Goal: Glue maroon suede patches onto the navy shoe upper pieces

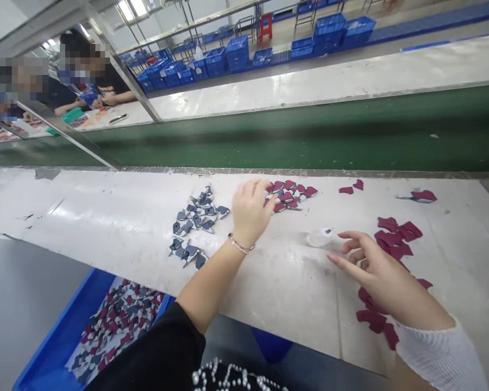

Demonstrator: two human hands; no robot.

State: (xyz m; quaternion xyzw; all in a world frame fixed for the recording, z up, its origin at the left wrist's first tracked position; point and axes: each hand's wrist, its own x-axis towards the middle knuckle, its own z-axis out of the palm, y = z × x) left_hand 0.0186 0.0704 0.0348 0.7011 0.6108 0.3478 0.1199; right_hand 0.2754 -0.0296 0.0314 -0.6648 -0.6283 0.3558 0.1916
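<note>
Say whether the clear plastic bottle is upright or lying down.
Lying down: the clear plastic bottle rests on its side, nozzle pointing right.

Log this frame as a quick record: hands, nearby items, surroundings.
left hand: empty, fingers reaching over the edge of the maroon-and-grey cut pieces
right hand: empty, fingers spread, just right of a small translucent plastic bottle
nearby: grey cut pieces; loose maroon cut pieces
bin: blue plastic bin, holding mixed cut pieces
beyond: green conveyor belt; stacked blue crates; co-worker
</note>
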